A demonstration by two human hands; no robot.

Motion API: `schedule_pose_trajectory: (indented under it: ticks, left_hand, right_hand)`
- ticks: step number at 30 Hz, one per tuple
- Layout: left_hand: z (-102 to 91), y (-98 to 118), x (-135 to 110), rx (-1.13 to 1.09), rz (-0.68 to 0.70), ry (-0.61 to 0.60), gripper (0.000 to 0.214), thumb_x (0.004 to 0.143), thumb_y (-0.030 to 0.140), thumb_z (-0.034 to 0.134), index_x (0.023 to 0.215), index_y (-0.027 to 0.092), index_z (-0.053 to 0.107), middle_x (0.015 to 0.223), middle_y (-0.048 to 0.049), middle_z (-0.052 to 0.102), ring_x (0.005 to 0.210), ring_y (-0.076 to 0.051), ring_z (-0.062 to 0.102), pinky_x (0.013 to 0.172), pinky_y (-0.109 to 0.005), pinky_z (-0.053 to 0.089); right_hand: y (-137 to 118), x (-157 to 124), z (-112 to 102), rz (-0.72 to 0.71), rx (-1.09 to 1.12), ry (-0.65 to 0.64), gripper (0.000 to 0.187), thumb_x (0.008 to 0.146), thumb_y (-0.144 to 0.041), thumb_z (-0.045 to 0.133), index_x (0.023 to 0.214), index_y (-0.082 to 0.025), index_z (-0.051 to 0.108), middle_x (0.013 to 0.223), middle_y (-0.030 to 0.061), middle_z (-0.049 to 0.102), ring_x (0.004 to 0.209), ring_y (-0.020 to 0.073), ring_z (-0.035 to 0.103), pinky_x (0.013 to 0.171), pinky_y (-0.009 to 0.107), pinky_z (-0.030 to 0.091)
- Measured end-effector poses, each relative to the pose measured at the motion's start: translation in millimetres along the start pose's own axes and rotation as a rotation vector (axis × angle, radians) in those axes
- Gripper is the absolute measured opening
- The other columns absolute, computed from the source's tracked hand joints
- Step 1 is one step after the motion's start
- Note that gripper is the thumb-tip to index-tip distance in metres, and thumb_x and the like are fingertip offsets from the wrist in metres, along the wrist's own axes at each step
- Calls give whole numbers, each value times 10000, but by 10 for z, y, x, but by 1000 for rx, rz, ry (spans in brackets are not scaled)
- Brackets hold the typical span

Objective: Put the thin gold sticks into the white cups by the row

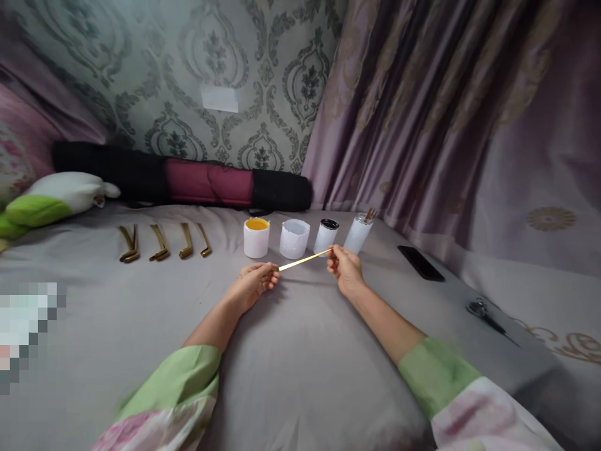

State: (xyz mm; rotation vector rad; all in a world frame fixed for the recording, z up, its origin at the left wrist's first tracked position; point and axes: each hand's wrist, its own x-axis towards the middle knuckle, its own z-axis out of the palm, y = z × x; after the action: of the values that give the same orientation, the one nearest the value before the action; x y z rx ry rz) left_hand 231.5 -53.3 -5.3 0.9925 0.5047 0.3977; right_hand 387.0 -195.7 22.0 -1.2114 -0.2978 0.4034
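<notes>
A thin, shiny gold strip (305, 259) is stretched between my two hands, slanting up to the right above the grey sheet. My left hand (257, 280) pinches its lower left end, fingers closed. The upper right end is pinched by my right hand (345, 266), close in front of the containers. Just beyond the strip stand a white cup with yellow inside (256, 243), a pale white cup (294, 241) and a container with a dark top (325, 238). Behind my right hand, a whitish container (359, 235) holds several thin brown sticks.
Several bundles of bent gold strips (159, 243) lie in a row at the left. A dark phone (421, 263) and a black pointed tool (491, 319) lie at the right. Along the wall rests a black and maroon long bag (211, 183), beside a white and green plush toy (56, 197).
</notes>
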Motion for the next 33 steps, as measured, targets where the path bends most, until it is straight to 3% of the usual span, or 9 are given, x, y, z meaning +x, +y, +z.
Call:
schedule_pose_trajectory:
  ticks: [6,13,25,33]
  left_hand:
    - [-1,13,-3,-17,-14,14,129,822,119,475,802,58,587,667,-89,613,509,-76,547,474,-174,431]
    - [-44,25,6,-58,-40,26,95,798,61,484,829,72,573,687,-73,615,544,-78,564,515,-177,470]
    - [-78,34,-2,-92,-61,33,108,800,47,489,848,71,583,711,-73,622,552,-75,574,515,-163,489]
    - [-77,38,-8,-96,-55,35,112,799,36,488,849,66,584,713,-68,621,557,-71,575,520,-161,492]
  right_hand:
    - [-29,18,-40,-26,-33,24,171,664,-311,631,720,-155,592,573,-18,576,408,47,438,331,154,326]
    - [-237,131,-271,-67,-62,95,168,663,-297,648,719,-147,597,585,-11,576,411,46,446,324,148,328]
    - [-907,352,-690,-200,-138,239,102,745,-222,594,682,-142,593,557,-12,567,379,40,440,297,139,327]
    - [-1403,498,-821,-335,-235,338,147,795,-157,538,655,-134,577,543,-1,554,373,38,426,290,133,310]
